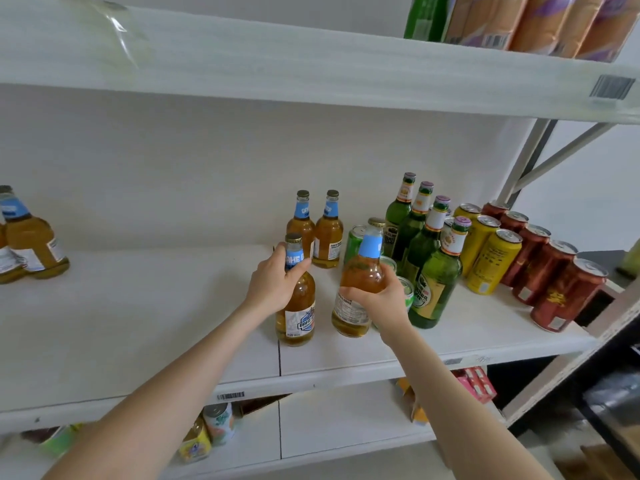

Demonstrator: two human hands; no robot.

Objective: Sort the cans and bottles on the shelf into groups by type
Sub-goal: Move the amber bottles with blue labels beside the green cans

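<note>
1. White shelf board (138, 323) is being shown as a wide open stretch between the far-left amber bottles (31, 237) at the picture's left edge and the crowded right half. The front lip is being crossed by both forearms, and the upper shelf (311, 64) is hanging overhead.
2. The left hand (273, 278) is being held over the neck and shoulder of the front amber bottle (298, 310), with the fingers curled tight round its blue neck label. This bottle is standing upright on the board, near the front.
3. The right hand (381, 296) is being wrapped round the belly of the tilted amber bottle (360, 271), fingers and thumb clamped on the glass. Its cap is leaning away to the right. Whether its base is touching the board cannot be told.
4. The two held bottles are being kept just beside each other, apart.
5. Two rear amber bottles (327, 233) are standing upright side by side behind the left hand.
6. Green bottles (436, 278) are being crowded just right of the right hand, with green cans (355, 242) partly hidden among them.
7. Yellow cans (491, 261) and then red cans (554, 282) are being lined in rows toward the right edge.
8. Amber liquid is being seen through the clear glass of the held bottles.
</note>
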